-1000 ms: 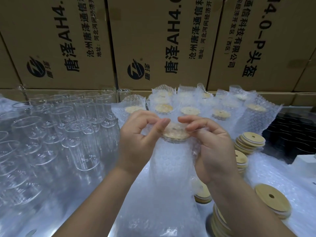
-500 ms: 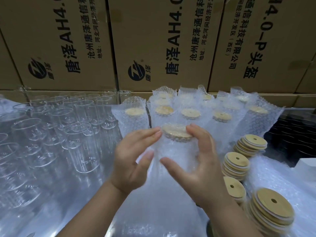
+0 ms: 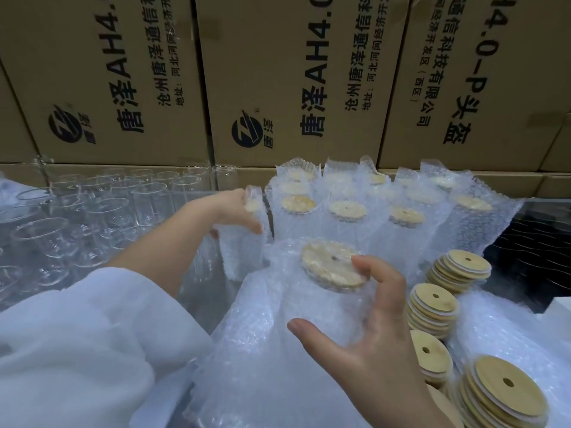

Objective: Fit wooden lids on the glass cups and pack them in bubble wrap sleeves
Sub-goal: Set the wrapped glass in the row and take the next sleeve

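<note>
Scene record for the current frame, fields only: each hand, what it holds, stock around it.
left hand: grips top of upright bubble-wrapped cup, left edge of packed group
right hand: holds nearer bubble-wrapped glass cup with round wooden lid, tilted
packed: rows of wrapped lidded cups behind
unpacked: bare clear glass cups, left side
lid stock: stacks of round wooden lids with centre holes, right side
backdrop: brown cardboard boxes

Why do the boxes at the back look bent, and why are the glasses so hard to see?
Head view: the wide-angle lens bows the cardboard boxes toward the frame edges. Head view: the clear glass cups overlap and look soft. Head view: light is even, only a mild sheen on the bubble wrap, no hard shadows.
</note>
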